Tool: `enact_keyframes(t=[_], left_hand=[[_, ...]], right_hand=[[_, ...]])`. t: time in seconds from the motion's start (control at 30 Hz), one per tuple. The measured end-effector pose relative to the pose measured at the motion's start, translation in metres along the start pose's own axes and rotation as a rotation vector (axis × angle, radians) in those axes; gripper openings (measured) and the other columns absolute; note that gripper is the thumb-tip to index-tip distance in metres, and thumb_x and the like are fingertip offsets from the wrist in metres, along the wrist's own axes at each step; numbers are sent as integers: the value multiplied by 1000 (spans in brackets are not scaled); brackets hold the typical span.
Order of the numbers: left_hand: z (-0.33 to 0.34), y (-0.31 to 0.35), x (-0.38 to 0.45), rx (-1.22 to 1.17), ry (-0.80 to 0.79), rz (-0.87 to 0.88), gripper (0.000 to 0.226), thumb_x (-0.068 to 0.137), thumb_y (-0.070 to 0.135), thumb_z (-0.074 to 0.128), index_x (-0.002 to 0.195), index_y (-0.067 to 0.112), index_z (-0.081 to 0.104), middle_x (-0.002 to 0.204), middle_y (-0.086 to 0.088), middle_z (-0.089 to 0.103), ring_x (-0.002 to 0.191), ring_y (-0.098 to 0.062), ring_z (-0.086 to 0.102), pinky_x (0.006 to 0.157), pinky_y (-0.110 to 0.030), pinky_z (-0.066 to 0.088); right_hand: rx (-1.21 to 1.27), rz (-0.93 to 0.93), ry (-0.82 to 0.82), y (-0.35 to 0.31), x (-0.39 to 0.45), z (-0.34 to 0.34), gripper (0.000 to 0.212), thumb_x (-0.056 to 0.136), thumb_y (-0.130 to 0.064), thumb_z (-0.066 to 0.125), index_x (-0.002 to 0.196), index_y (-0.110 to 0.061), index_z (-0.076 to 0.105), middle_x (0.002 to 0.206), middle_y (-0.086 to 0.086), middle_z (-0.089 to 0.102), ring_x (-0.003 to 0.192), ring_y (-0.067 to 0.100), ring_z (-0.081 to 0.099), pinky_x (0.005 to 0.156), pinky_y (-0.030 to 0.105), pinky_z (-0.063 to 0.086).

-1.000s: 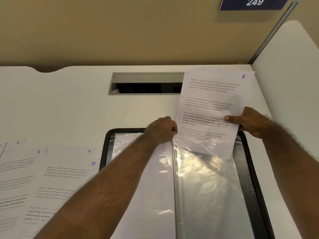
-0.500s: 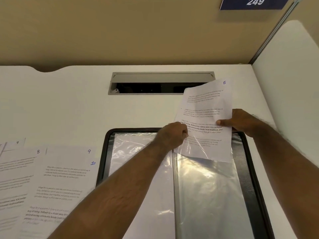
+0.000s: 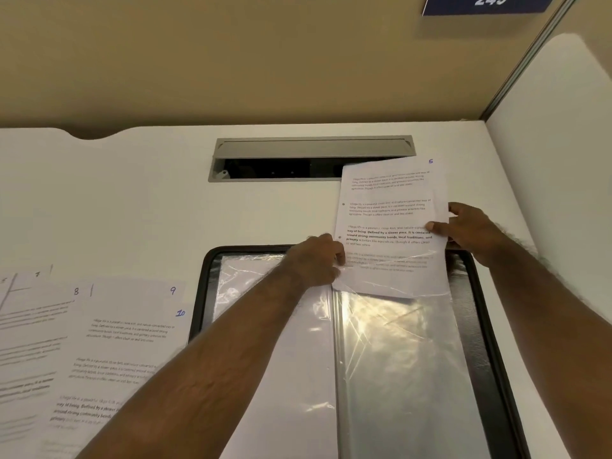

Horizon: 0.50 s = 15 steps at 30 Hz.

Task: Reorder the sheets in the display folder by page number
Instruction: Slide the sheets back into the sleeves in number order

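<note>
A black display folder (image 3: 486, 352) lies open on the white desk, its clear sleeves shining. The sheet numbered 5 (image 3: 390, 220) stands partly inside the top of the right-hand sleeve (image 3: 404, 359), its lower part under the plastic. My right hand (image 3: 463, 226) pinches that sheet at its right edge, thumb on the printed side. My left hand (image 3: 318, 260) pinches the sleeve's top left corner beside the sheet. The left-hand sleeve (image 3: 298, 376) holds a white sheet.
Loose sheets numbered 7 (image 3: 36, 276), 8 (image 3: 39, 313), 9 (image 3: 139, 293) and 10 (image 3: 109, 352) lie overlapped on the desk (image 3: 132, 200) at the left. A grey cable slot (image 3: 298, 150) sits behind the folder. A white partition (image 3: 556, 160) closes the right side.
Sheet 5 has gone further down into the right-hand sleeve and stands straighter. My right hand moved down and left with it; my left hand stays at the sleeve's corner.
</note>
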<state>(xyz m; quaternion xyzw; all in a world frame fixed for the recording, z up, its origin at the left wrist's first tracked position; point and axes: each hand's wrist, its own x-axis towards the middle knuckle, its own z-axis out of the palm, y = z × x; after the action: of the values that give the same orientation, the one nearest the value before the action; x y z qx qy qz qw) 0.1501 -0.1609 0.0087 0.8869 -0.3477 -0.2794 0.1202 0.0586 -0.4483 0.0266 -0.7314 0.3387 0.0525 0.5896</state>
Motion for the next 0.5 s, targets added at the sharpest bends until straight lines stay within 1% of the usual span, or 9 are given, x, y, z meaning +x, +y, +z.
enact_keyframes(t=[0.1, 0.17, 0.23, 0.27, 0.33, 0.4, 0.43, 0.47, 0.5], left_hand=[[0, -2, 0, 50, -4, 28, 30, 79, 27, 76, 106, 28, 63, 114, 3, 49, 105, -18, 51, 87, -41, 52], [2, -2, 0, 55, 0, 38, 31, 79, 26, 76, 107, 28, 62, 115, 2, 48, 105, -17, 50, 87, -40, 51], [3, -2, 0, 19, 24, 37, 22, 86, 27, 69, 107, 27, 64, 114, 2, 51, 106, -18, 52, 90, -41, 50], [3, -1, -1, -7, 47, 38, 16, 90, 27, 64, 106, 25, 65, 113, 1, 53, 105, -20, 53, 91, -42, 50], [3, 1, 0, -57, 86, 44, 15, 95, 25, 56, 104, 23, 67, 109, 0, 57, 103, -21, 55, 90, -43, 51], [4, 3, 0, -93, 104, 45, 16, 96, 21, 53, 103, 21, 68, 108, 0, 59, 100, -22, 57, 89, -42, 50], [4, 4, 0, -106, 112, 44, 17, 96, 21, 52, 102, 20, 68, 107, -1, 60, 99, -22, 57, 89, -41, 50], [4, 5, 0, -119, 122, 43, 18, 97, 20, 51, 102, 19, 68, 106, -2, 61, 98, -22, 58, 88, -41, 51], [5, 6, 0, -132, 133, 39, 20, 96, 19, 50, 102, 17, 68, 106, -3, 61, 97, -23, 58, 88, -42, 51]], right_hand=[[16, -38, 48, 0, 3, 1, 43, 85, -5, 72, 125, -7, 58, 106, 11, 69, 87, 20, 69, 57, 22, 59], [-1, -37, 34, 2, 6, 1, 42, 86, -8, 72, 126, -7, 59, 110, 12, 70, 93, 25, 70, 71, 33, 62], [-46, -20, -4, 5, 7, 0, 41, 87, -11, 71, 127, -8, 60, 115, 13, 70, 99, 30, 69, 86, 47, 58], [-72, -14, -20, 6, 7, -1, 41, 88, -12, 71, 127, -9, 60, 116, 12, 70, 99, 30, 69, 89, 50, 56], [-99, 3, -52, 6, 6, -1, 38, 88, -13, 70, 125, -10, 62, 112, 10, 71, 96, 27, 71, 84, 47, 59], [-120, 16, -94, 3, 1, 0, 30, 89, -12, 69, 118, -12, 64, 105, 7, 72, 85, 18, 73, 68, 33, 62], [-125, 26, -123, 1, -2, 1, 25, 89, -11, 69, 114, -13, 65, 102, 6, 73, 79, 13, 73, 61, 25, 60], [-126, 41, -149, -1, -3, 2, 22, 89, -10, 68, 110, -14, 65, 100, 5, 73, 77, 11, 73, 58, 21, 58], [-131, 62, -179, -1, -4, 1, 20, 88, -9, 69, 107, -13, 66, 100, 6, 73, 77, 12, 73, 58, 20, 57]])
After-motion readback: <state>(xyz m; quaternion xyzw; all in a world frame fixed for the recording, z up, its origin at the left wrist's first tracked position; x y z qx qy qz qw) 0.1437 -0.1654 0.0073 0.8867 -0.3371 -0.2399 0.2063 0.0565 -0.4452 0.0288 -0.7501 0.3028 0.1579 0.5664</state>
